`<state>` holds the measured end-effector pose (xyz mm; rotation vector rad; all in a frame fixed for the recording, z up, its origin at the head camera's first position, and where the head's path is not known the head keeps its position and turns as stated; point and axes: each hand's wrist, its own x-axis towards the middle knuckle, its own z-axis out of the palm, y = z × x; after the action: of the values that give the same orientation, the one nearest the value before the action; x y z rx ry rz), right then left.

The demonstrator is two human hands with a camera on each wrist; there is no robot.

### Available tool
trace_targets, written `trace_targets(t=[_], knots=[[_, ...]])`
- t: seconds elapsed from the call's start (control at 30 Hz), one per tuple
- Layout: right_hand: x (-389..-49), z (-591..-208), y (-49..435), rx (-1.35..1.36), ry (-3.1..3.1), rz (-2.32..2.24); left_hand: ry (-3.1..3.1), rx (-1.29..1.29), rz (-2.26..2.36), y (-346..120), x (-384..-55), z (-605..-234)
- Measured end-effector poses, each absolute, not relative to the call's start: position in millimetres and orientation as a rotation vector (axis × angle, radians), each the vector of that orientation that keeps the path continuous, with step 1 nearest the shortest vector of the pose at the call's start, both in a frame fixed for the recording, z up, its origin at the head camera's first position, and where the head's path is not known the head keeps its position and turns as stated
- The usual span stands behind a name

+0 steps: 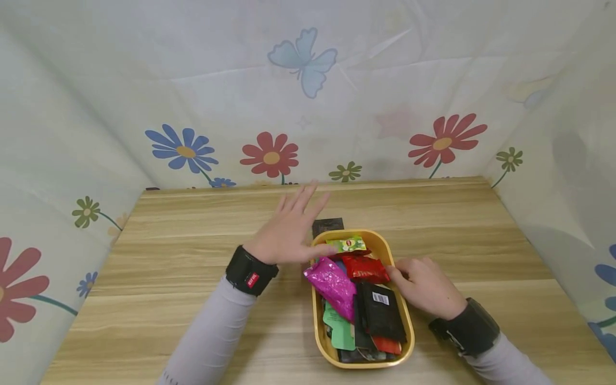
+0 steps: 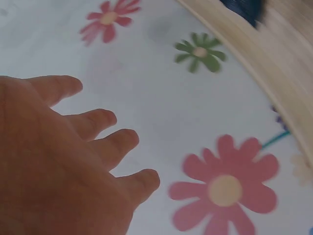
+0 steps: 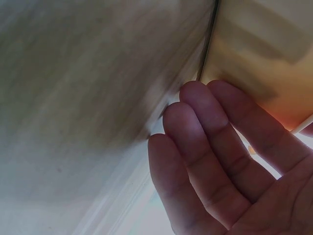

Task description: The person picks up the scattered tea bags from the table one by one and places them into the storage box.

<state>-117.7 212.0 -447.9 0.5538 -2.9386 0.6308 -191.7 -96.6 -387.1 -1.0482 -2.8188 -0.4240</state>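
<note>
A yellow plastic basket [image 1: 323,342] full of small packets stands on the table. My left hand [image 1: 289,227] hovers over its far left corner, fingers spread and holding nothing; the left wrist view shows the same spread fingers [image 2: 117,147]. At the basket's right side, my right hand [image 1: 428,286] holds the rim, thumb at the edge and fingers [image 3: 195,122] against the outer wall. Inside lie a shiny magenta packet [image 1: 334,289], a red packet [image 1: 367,269], a yellow-green packet [image 1: 348,244], a black pouch with a white label [image 1: 382,315] and a green card [image 1: 339,329].
A flat black packet [image 1: 328,225] lies on the wooden table [image 1: 192,267] just behind the basket. Flower-printed cloth [image 1: 308,123] hangs round the back and both sides of the table.
</note>
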Motion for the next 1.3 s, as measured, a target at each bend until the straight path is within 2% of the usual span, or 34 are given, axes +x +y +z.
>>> trace_targets(t=[0.33, 0.63, 1.03, 1.3], knots=[[-117.9, -449.1, 212.1, 0.551, -2.952, 0.635, -2.936, -0.892, -0.289, -117.6, -232.3, -428.5], [-117.3, -449.1, 212.7, 0.549, -2.953, 0.641, -2.951, -1.049, -0.179, -106.7, -242.2, -462.5], [-117.1, -449.2, 212.4, 0.532, -2.970, 0.644, -2.915, -1.222, 0.003, -97.5, -237.4, -464.4], [-117.1, -449.2, 211.8, 0.529, -2.967, 0.644, -2.999, -1.079, -0.070, -108.3, -241.3, -459.8]])
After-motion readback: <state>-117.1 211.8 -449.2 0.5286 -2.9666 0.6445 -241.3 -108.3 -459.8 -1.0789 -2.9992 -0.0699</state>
